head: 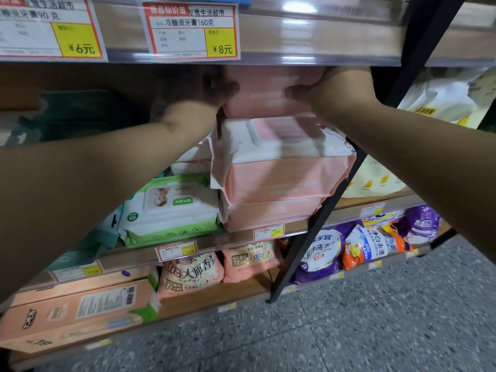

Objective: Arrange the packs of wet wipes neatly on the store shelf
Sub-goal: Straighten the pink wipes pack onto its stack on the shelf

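Note:
A pink pack of wet wipes (264, 96) sits at the top of a stack, just under the upper shelf edge. My left hand (214, 89) grips its left side and my right hand (322, 89) grips its right side. Below it lies a pink-and-white pack with a flip lid (279, 146), resting on more pink packs (271, 213). To the left on the same shelf (222, 244) stands a green-and-white pack of wipes (171, 210). The top pack's upper part is hidden by the shelf above.
The upper shelf rail carries price tags (192, 30). A black upright post (330, 200) stands right of the stack. Detergent bags (193, 272) and boxes (75, 312) fill the lower shelf. Speckled floor (375, 331) lies below.

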The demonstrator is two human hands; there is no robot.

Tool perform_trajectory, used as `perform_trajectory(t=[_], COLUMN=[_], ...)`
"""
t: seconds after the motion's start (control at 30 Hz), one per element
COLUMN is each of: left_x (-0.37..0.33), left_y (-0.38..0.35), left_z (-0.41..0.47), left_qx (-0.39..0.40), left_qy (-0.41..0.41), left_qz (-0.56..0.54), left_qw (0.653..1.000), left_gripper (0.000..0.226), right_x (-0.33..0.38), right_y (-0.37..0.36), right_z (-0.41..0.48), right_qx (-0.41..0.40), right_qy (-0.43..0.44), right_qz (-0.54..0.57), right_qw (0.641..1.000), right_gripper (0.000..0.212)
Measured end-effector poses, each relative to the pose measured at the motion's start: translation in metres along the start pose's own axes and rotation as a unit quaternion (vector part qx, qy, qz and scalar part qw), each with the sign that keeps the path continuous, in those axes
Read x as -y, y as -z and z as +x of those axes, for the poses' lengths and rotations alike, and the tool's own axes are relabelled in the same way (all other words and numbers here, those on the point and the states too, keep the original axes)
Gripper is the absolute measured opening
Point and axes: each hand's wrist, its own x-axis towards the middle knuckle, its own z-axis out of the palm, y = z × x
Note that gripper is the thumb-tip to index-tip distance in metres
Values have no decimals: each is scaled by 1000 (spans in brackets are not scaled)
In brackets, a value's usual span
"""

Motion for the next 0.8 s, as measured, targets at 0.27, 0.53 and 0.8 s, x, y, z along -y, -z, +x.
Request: perform_trajectory(t=[0.27,0.53,0.8], left_x=[0,1,-2], left_y=[-3,-6,-10], left_z=[-5,-5,-13], left_qx=[-24,-60,-20], left_qy=[0,0,11], left_qz=[-19,5,34], left_qw=[1000,998,999], left_gripper=[58,42,59], right_x=[-8,-13,-9], right_y=[-6,-7,-9], right_z=[3,6,9], right_qx=[-60,-66,-46], right_qy=[-12,-14,-12], right_qz=[66,32,-69], right_qw=[996,997,996], right_gripper=[47,42,40])
